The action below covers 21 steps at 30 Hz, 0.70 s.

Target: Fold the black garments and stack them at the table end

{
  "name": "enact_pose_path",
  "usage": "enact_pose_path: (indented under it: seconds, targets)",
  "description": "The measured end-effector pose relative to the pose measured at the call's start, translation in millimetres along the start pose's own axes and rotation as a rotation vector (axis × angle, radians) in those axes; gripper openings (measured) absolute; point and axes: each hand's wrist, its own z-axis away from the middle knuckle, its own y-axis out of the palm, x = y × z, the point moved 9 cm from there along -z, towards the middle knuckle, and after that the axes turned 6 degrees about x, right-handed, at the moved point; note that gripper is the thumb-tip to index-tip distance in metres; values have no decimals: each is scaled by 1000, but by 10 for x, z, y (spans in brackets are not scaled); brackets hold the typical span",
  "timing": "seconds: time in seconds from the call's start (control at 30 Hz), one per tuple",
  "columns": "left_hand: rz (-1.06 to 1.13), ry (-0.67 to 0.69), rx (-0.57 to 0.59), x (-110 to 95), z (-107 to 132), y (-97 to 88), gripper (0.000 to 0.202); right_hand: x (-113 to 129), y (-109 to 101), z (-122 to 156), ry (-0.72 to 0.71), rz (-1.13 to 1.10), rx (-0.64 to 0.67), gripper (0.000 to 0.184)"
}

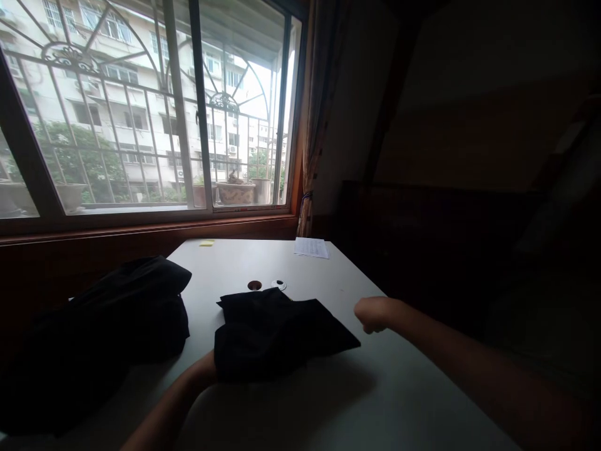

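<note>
A folded black garment (272,332) lies on the pale table (357,401) in front of me. My left forearm runs under its near left edge, so the cloth hides my left hand completely. My right hand (373,313) hovers just right of the garment's right corner, fingers curled into a loose fist. Nothing shows inside that fist, and it stays slightly apart from the cloth.
A larger heap of black clothing (107,332) sits at the table's left. A sheet of paper (312,247) and a yellow note (206,243) lie near the far edge below the window. A cable hole (254,285) and its cap (278,285) are behind the garment.
</note>
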Motion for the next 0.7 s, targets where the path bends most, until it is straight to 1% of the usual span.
enact_pose_path:
  seconds: [0.07,0.13,0.2,0.27,0.3,0.33,0.37,0.43,0.47,0.5,0.53,0.57,0.6,0.63,0.7]
  targets:
    - [-19,-34,108,-30,66,155,27,81,-56,-33,-15,22,-134,5]
    - [-42,-72,201,-54,127,290,25,256,-133,-41,-91,7,-253,18]
    - [-66,-103,305,-71,174,406,20,548,-195,-27,-276,-52,-352,28]
    - [-88,-111,419,-104,220,493,17,880,-211,3,-520,-147,-413,39]
    - [-100,-100,463,-139,244,516,16,1028,-196,9,-627,-198,-424,45]
    - [-103,-82,495,-187,268,525,15,1150,-166,-6,-701,-244,-419,52]
    - [-86,-70,522,-243,295,532,14,1248,-117,-49,-737,-278,-395,59]
    - [13,-83,576,-349,351,558,12,1413,10,-151,-765,-304,-319,66]
    - [77,-106,596,-395,371,577,11,1477,78,-195,-765,-294,-278,65]
    - [138,-130,608,-433,379,595,11,1528,138,-226,-759,-276,-244,60]
    - [184,-141,596,-465,364,599,11,1564,183,-238,-755,-257,-224,52]
    - [204,-127,550,-494,320,576,12,1587,207,-227,-754,-246,-220,43]
    - [204,-85,476,-520,254,525,14,1600,210,-193,-762,-249,-233,34]
    - [189,-24,377,-538,178,448,19,1607,197,-134,-782,-268,-255,28]
    - [95,113,143,-539,50,248,29,1605,141,53,-863,-341,-318,21]
